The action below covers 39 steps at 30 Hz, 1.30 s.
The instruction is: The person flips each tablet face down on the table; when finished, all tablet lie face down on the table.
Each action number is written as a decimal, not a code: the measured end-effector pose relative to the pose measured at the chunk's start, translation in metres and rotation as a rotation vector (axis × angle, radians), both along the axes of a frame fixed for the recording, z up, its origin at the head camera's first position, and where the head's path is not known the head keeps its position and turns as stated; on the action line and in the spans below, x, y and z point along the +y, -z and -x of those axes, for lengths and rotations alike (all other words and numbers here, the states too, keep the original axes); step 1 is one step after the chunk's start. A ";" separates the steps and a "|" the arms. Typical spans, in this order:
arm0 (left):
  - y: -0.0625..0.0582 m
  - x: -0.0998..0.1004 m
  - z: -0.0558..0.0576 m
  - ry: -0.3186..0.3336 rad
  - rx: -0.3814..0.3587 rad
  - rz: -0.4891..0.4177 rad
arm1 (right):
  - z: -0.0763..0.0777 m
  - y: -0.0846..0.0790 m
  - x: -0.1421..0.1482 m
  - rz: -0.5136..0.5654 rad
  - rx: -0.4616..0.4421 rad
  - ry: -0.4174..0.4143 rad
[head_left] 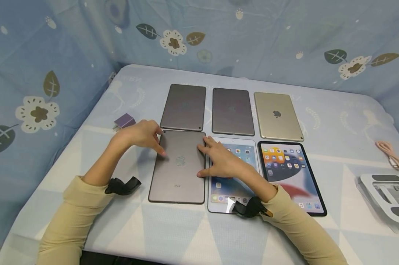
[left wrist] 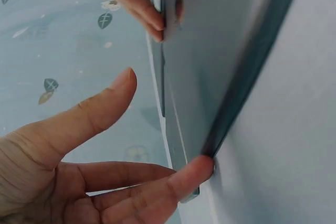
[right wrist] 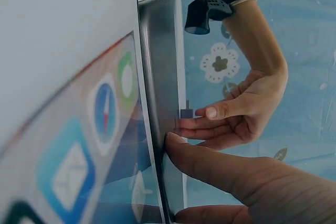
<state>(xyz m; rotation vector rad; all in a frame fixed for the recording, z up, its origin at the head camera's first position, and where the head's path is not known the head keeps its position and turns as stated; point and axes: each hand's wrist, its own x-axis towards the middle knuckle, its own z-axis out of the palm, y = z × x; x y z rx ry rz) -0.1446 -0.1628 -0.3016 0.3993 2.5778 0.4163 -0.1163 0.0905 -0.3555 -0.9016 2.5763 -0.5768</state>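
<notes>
A grey iPad (head_left: pixel 177 178) lies face down on the cloth, its logo showing. My left hand (head_left: pixel 143 136) is at its upper left corner, and in the left wrist view fingertips (left wrist: pixel 199 169) touch the edge while the thumb stays apart. Along the opposite edge, my right hand (head_left: pixel 224 160) rests its fingertips, reaching over a white tablet (head_left: pixel 225 186) with a lit screen. Beside that is a black-rimmed tablet (head_left: pixel 285 178), also lit. Two dark grey tablets (head_left: pixel 186 106) and a gold one (head_left: pixel 277 127) form the back row, backs up.
A purple charger plug (head_left: pixel 124 120) sits left of the tablets. On the far right are a pinkish cable (head_left: pixel 391 154) and a white-and-grey stand (head_left: pixel 391 198). Blue patterned fabric (head_left: pixel 219 44) hangs behind the table.
</notes>
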 end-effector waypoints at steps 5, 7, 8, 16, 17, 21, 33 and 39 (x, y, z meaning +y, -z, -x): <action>0.002 0.009 -0.005 0.010 0.053 0.037 | -0.001 0.000 -0.003 -0.029 0.024 0.015; 0.002 0.013 -0.006 0.009 0.064 0.052 | -0.002 0.000 -0.004 -0.051 0.041 0.020; 0.002 0.015 -0.008 0.010 0.066 0.058 | -0.002 -0.001 -0.006 -0.065 0.052 0.021; -0.001 0.022 -0.012 0.014 0.047 0.096 | -0.007 -0.006 -0.025 -0.182 0.161 -0.035; -0.001 0.022 -0.012 0.012 0.045 0.095 | -0.008 -0.006 -0.027 -0.190 0.167 -0.030; -0.002 0.024 -0.013 -0.001 0.037 0.088 | -0.009 -0.006 -0.030 -0.203 0.158 -0.012; 0.004 0.064 -0.023 0.029 0.205 0.066 | 0.006 -0.011 0.020 -0.065 0.024 0.123; 0.011 0.101 -0.022 0.120 0.239 0.002 | 0.010 -0.006 0.056 -0.091 0.049 0.206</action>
